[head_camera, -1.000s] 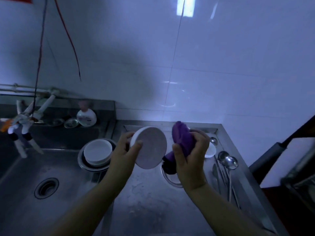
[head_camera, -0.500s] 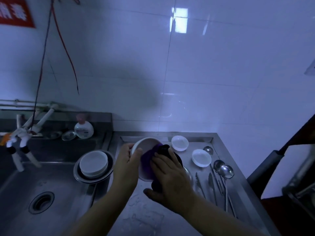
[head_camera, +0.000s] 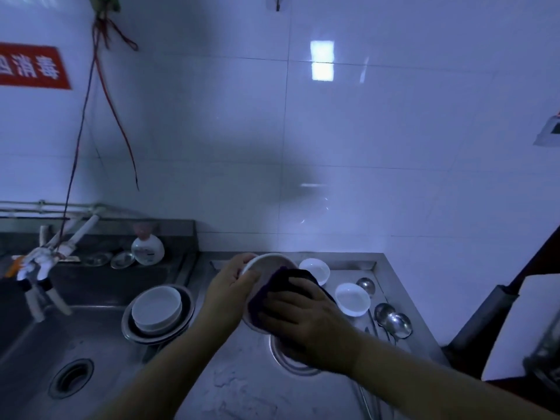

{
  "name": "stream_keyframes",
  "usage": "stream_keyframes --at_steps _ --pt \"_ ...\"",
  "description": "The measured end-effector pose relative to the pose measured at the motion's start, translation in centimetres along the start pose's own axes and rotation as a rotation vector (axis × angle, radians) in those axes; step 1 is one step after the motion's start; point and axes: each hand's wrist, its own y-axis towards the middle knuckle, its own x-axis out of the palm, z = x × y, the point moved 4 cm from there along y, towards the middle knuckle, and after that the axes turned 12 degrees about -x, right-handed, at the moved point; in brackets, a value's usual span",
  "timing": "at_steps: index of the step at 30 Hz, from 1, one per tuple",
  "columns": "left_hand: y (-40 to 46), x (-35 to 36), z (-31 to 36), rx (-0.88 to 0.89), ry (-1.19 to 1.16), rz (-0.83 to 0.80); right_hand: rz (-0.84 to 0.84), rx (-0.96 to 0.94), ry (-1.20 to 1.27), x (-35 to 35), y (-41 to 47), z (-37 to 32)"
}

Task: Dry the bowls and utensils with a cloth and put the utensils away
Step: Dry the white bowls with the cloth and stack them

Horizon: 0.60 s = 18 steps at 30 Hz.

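A white bowl (head_camera: 268, 263) is held tilted above the steel counter, its rim gripped by my left hand (head_camera: 230, 284). My right hand (head_camera: 306, 319) presses a dark purple cloth (head_camera: 281, 283) into the bowl's inside. Two small white dishes (head_camera: 315, 269) (head_camera: 353, 298) lie on the counter to the right. Metal spoons and ladles (head_camera: 392, 321) lie beside them near the counter's right edge. Another white bowl (head_camera: 157, 309) sits inside a metal basin (head_camera: 128, 324) at the left.
A steel sink with a drain (head_camera: 71, 378) is at the lower left, taps (head_camera: 45, 262) above it. A soap bottle (head_camera: 148, 250) stands on the back ledge. A round metal rim (head_camera: 291, 363) lies on the counter under my right wrist. Dark furniture (head_camera: 515, 298) borders the right.
The bowl went from bottom-facing-me with the cloth held beside it to opening turned toward my right hand, which now pushes the cloth inside. The view tilted upward.
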Motion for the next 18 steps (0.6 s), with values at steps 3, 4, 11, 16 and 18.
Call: stream_keyframes --at_steps 3,4,11,16,18 --pt "0.7 0.5 1.2 -0.033 0.142 -0.142 0.001 -0.221 -0.099 -1.4 -0.8 2.4" --pt "0.9 0.5 1.6 -0.056 0.168 -0.182 -0.024 -0.266 -0.128 -1.5 -1.0 3.0" --pt "0.9 1.0 2.3 0.022 0.294 -0.057 0.155 -0.046 -0.218 -0.3 -2.0 1.6" --pt "-0.5 2.1 1.4 0.026 0.099 0.106 0.316 0.352 -0.157 0.3 -1.5 -1.7" --pt "-0.7 2.3 1.3 0.029 -0.013 0.135 0.373 0.441 -0.092 0.3 -0.8 -2.6"
